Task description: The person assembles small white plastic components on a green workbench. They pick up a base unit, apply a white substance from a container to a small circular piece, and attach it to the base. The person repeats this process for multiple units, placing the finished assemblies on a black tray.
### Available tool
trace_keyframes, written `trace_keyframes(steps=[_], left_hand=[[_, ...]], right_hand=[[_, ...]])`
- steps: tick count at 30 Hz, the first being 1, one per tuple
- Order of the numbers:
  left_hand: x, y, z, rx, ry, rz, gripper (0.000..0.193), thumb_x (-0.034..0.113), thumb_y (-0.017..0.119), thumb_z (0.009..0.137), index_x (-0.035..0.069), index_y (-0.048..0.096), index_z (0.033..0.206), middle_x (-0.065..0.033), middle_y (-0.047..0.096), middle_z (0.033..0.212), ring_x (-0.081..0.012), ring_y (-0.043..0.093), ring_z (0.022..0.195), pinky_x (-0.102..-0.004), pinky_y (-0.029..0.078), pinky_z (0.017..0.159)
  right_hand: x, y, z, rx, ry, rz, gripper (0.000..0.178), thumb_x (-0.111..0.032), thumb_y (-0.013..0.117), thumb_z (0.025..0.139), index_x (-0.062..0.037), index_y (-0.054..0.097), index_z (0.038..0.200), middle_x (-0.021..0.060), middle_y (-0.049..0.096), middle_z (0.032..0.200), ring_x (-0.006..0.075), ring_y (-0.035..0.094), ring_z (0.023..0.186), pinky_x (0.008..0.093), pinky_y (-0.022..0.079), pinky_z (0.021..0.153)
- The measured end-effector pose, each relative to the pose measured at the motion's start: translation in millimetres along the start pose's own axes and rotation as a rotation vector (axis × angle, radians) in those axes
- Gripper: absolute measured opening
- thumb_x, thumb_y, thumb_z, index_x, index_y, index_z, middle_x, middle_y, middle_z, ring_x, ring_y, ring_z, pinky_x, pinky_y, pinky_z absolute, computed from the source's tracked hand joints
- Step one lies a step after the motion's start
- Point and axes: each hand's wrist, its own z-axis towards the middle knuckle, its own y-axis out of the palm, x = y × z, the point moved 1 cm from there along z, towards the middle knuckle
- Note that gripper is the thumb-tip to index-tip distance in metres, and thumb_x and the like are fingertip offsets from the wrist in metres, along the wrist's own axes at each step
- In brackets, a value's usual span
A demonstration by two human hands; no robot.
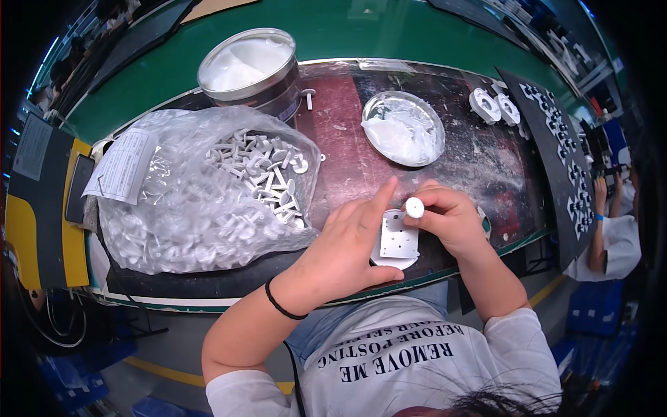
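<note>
Okay, right hand [448, 215] pinches pin [415, 207], round head facing camera, by upper right of plate [399, 241]. Plate between hands, near table [479, 167] edge. Left hand [345, 243] spread wide beside it; contact I can't tell. I'd brace plate, pinch lightly, align pin squarely.

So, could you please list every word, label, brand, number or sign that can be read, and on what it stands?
Shirt: large dark capitals, upside down here; legible, but I do not copy the wording.
Paper on the bag: printed lines, too small to read.
Sheet at far left: fine print, too small to read.
</note>
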Motion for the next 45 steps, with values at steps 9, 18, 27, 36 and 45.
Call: trace_keyframes(steps=[9,18,27,36,45], left_hand=[[3,-3,2,-0.05,-0.046,-0.042,0.116,0.024,0.083,0.06,0.004,0.007,0.145,-0.0193,0.048,0.124,-0.0363,0.045,0.116,-0.0445,0.033,0.099],[3,-2,2,0.001,-0.013,-0.074,0.119,0.023,0.083,0.058,0.002,0.005,0.145,-0.0185,0.053,0.118,-0.0357,0.048,0.113,-0.0443,0.034,0.098],[2,-1,3,0.01,0.005,-0.075,0.117,0.021,0.083,0.059,0.004,0.007,0.146,-0.0201,0.05,0.122,-0.0367,0.048,0.113,-0.0444,0.035,0.098],[5,4,4,0.039,0.036,-0.213,0.108,0.015,0.08,0.061,0.005,0.013,0.145,-0.0221,0.047,0.126,-0.0385,0.05,0.111,-0.0424,0.041,0.094],[12,-1,4,0.167,0.204,-0.033,0.111,0.017,0.082,0.062,0.003,0.009,0.145,-0.018,0.054,0.12,-0.0351,0.053,0.107,-0.042,0.042,0.091]], right_hand=[[-3,-4,4,-0.051,-0.182,-0.206,0.017,-0.008,0.072,0.073,-0.0041,0.07,0.089,0.004,0.067,0.083,0.0148,0.055,0.08,0.0287,0.043,0.072],[-6,-1,2,-0.014,-0.211,-0.28,0.015,-0.009,0.072,0.073,-0.0053,0.07,0.087,0.0026,0.067,0.083,0.0159,0.056,0.08,0.0299,0.044,0.073],[3,-3,2,-0.011,-0.188,-0.201,0.014,-0.011,0.071,0.076,-0.0047,0.07,0.089,0.0027,0.067,0.083,0.0149,0.054,0.078,0.0294,0.043,0.071],[2,-3,0,0.003,-0.198,-0.101,0.014,-0.013,0.071,0.078,-0.004,0.07,0.089,0.0037,0.066,0.084,0.0155,0.055,0.081,0.0292,0.043,0.073],[4,-3,-3,0.033,-0.225,0.156,0.016,-0.01,0.073,0.076,-0.0022,0.07,0.089,0.0045,0.065,0.086,0.0149,0.055,0.083,0.028,0.043,0.073]])
